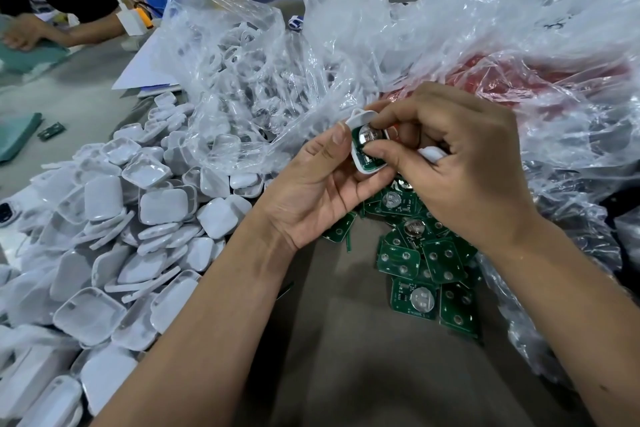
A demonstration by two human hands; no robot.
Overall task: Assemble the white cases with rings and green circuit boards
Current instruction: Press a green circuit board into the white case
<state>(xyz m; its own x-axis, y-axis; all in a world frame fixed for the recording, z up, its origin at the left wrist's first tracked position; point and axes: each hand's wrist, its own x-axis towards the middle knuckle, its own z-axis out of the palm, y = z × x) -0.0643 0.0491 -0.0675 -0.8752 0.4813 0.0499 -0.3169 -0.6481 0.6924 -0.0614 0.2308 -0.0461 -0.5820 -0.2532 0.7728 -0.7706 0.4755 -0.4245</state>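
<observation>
obs: my left hand (313, 184) grips a white case (363, 140) by its edge, thumb along the left rim, open side facing up toward me. a green circuit board (367, 146) with its round silver cell sits in the case. my right hand (460, 163) has thumb and forefinger pinched on that board from the right, and its curled lower fingers hold a second white piece (431, 153); cannot tell whether that is a lid or a ring.

key relation: the case lies between the two hands, touching both, its long axis running away from me with the loop end far. the board looks slightly tilted in the shell, so my guess is it is not fully seated; the right fingers are the nearer ones for pressing it down.

stock: loose boards (415, 274) lie just below and toward me from the right hand; the pile of white cases (131, 236) lies left of the left wrist. a clear bag (242, 80) of more white parts sits just beyond the left hand.
</observation>
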